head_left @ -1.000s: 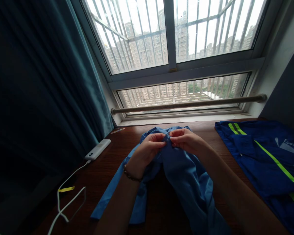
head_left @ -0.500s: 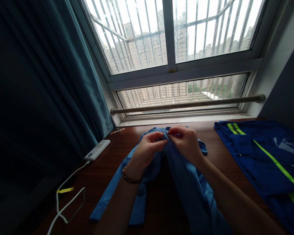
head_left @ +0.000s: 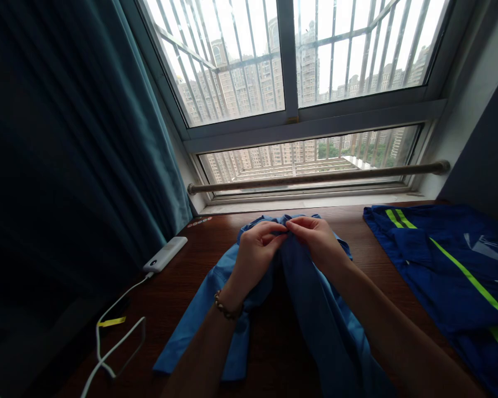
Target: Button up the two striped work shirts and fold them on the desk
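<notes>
A light blue garment (head_left: 311, 298), which looks like a shirt, lies spread over the dark wooden surface with its parts hanging toward me. At its far, raised edge my left hand (head_left: 260, 243) pinches the cloth between thumb and fingers; a beaded bracelet circles that wrist. Close against it, my right hand (head_left: 315, 237) pinches the same edge, fingertips almost touching the left ones. Whether a button or other small part sits between the fingertips is hidden.
To the right lies a dark blue garment (head_left: 452, 276) with yellow-green stripes. A white power bank (head_left: 166, 254) with a white cable (head_left: 120, 296) rests at the left on the wooden tabletop (head_left: 170, 309). Behind are a curtain (head_left: 108, 138), a metal rail (head_left: 315, 178) and the window.
Both hands stay at the garment's edge. The left hand has turned slightly and its wrist has shifted right; the right fingers have flattened a little, bringing the fingertips together on the cloth.
</notes>
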{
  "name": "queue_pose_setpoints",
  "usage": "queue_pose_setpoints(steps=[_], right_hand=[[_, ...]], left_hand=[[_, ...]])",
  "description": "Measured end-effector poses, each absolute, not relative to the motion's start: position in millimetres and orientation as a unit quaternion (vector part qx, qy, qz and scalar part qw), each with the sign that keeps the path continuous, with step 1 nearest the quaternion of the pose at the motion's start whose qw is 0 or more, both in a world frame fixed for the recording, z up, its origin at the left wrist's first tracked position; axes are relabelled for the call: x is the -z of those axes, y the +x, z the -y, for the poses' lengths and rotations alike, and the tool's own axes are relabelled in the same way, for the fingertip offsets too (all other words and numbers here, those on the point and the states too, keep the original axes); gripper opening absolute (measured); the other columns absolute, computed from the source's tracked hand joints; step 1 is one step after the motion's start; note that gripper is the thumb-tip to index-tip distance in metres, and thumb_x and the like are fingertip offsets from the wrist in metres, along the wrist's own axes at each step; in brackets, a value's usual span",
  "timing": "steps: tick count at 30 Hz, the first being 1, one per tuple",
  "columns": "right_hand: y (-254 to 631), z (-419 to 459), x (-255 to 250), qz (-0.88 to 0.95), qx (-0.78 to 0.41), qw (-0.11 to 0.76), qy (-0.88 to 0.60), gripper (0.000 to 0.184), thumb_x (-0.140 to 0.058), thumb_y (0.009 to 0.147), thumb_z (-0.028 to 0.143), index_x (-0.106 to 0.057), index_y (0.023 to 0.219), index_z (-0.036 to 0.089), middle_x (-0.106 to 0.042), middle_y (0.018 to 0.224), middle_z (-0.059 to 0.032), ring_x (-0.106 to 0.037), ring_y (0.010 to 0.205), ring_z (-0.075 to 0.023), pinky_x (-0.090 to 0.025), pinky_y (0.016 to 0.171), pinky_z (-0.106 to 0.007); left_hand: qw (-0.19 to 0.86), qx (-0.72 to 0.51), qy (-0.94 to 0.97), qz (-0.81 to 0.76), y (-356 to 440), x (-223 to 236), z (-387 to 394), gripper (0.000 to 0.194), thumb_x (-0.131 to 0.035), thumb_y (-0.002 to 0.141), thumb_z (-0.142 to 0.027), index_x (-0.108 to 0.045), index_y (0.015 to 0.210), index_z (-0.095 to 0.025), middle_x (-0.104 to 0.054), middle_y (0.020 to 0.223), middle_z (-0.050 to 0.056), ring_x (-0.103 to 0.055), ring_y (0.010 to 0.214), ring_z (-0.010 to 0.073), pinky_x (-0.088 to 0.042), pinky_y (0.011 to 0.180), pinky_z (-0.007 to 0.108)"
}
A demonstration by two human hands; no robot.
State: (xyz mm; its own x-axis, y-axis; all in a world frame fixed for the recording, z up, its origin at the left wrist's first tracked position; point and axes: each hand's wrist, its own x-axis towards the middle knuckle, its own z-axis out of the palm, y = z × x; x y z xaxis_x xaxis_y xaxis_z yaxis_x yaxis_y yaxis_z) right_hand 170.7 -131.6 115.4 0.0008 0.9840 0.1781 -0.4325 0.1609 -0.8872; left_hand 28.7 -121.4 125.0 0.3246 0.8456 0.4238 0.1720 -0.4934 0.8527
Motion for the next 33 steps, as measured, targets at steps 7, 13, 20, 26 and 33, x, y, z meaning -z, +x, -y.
queue_pose_setpoints(steps=[7, 13, 20, 26, 33], right_hand=[[171.9, 120.6, -109.1, 0.352, -0.675, 0.597, -0.252, 0.018, -0.073, 0.059, 0.024, -0.063, 0.070, 0.013, -0.062, 0.062, -0.0004, -0.057, 0.057, -0.0087, -0.046, 0.057, -0.019], [195.4, 121.7, -124.1, 0.369, -0.580, 0.678, -0.260, 0.018, -0.070, 0.064, 0.028, -0.060, 0.070, 0.015, -0.059, 0.059, 0.0006, -0.056, 0.053, -0.0101, -0.047, 0.053, -0.022], [240.2, 100.3, -117.9, 0.450, -0.370, 0.701, -0.412, 0.019, -0.053, 0.079, 0.031, -0.054, 0.090, 0.016, -0.062, 0.084, -0.0047, -0.060, 0.076, -0.0152, -0.047, 0.071, -0.029], [207.7, 103.2, -99.5, 0.570, -0.101, 0.421, -0.698, 0.026, -0.055, 0.077, 0.027, -0.053, 0.097, 0.011, -0.058, 0.099, -0.0170, -0.055, 0.094, -0.0265, -0.040, 0.081, -0.037], [114.8, 144.2, -59.7, 0.723, -0.184, 0.060, -0.663, 0.070, -0.075, 0.054, 0.039, -0.050, 0.111, 0.008, -0.055, 0.107, -0.0210, -0.053, 0.097, -0.0344, -0.045, 0.070, -0.039]], left_hand=[[0.479, -0.485, 0.645, -0.345, 31.9, -127.7, 113.3, 0.031, -0.069, 0.065, -0.030, -0.053, 0.089, -0.016, -0.061, 0.078, 0.001, -0.062, 0.058, 0.0137, -0.053, 0.056, 0.028], [0.457, -0.593, 0.570, -0.338, 16.4, -132.1, 100.7, 0.032, -0.071, 0.062, -0.026, -0.047, 0.080, -0.016, -0.056, 0.070, -0.004, -0.063, 0.054, 0.0138, -0.054, 0.056, 0.028], [0.222, -0.694, 0.577, -0.368, -9.5, -133.0, 80.1, 0.024, -0.061, 0.073, -0.026, -0.043, 0.087, -0.019, -0.056, 0.075, -0.002, -0.064, 0.071, 0.0146, -0.053, 0.071, 0.030], [0.189, -0.402, 0.746, -0.497, -9.5, -74.4, 27.8, 0.055, -0.067, 0.060, -0.011, -0.044, 0.110, -0.012, -0.046, 0.118, 0.016, -0.056, 0.100, 0.0226, -0.045, 0.085, 0.034], [0.211, -0.123, 0.821, -0.517, -6.0, -50.9, 22.7, 0.012, -0.049, 0.076, -0.018, -0.058, 0.082, -0.013, -0.062, 0.071, 0.005, -0.060, 0.065, 0.0149, -0.047, 0.063, 0.024]])
